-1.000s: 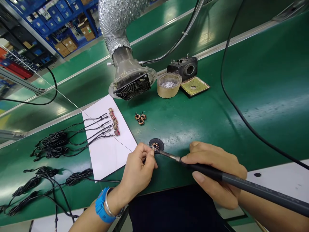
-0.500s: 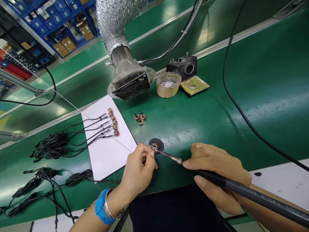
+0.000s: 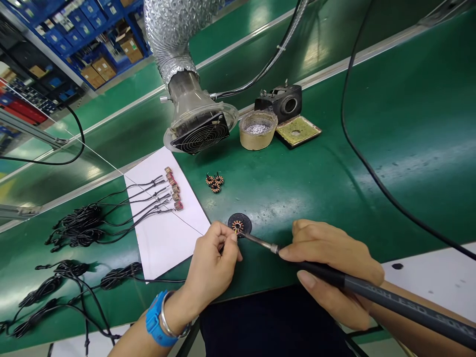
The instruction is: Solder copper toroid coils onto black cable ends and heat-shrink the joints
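My right hand [image 3: 334,267] is wrapped round a soldering iron [image 3: 312,270], whose tip reaches a small copper-wound ring coil [image 3: 237,226]. That coil rests on a round black disc [image 3: 246,219] on the bench. From the left, my left hand [image 3: 213,265] pinches the end of a black cable [image 3: 159,280], with a thin yellow wire at the coil's near edge. A fine pale strand [image 3: 148,193], seemingly solder wire, runs from the upper left to the left fingers. What else those fingers hold is hidden.
Several loose ring coils [image 3: 215,182] lie beyond the disc. On white paper [image 3: 163,248] are several cables [image 3: 76,223] with coils at their ends. A fume extractor [image 3: 201,134] hangs above. Behind are a round tub [image 3: 256,139], a black iron stand [image 3: 282,101] and a yellowish sponge tray [image 3: 299,131].
The whole view has shifted very slightly. Both hands keep their grips, and the iron's tip stays at the coil.
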Motion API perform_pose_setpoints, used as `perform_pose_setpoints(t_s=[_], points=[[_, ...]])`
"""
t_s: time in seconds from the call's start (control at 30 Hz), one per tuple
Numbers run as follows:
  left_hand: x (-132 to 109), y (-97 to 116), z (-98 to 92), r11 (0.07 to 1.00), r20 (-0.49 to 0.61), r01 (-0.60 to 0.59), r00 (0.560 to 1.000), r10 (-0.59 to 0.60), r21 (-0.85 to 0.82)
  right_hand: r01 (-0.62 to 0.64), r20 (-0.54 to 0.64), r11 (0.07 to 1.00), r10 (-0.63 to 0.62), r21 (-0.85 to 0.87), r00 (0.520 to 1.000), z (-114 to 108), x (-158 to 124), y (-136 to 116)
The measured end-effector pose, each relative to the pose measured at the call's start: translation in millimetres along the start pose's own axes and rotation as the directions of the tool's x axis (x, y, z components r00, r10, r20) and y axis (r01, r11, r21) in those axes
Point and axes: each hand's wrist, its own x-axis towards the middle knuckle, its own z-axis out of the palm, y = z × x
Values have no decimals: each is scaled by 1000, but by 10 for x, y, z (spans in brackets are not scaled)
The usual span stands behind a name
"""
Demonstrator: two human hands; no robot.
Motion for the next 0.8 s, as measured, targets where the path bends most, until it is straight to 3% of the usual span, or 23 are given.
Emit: perform_pose_setpoints(t_s=[0.53,0.8], points=[[0,10,1,1000,0,-2,1000,2,6,86,-43,996,-85,21,995,6,-2,34],[-1,-5,1,1000,1,3,1000,-3,1,69,-42,997,-68,21,997,-2,2,41]])
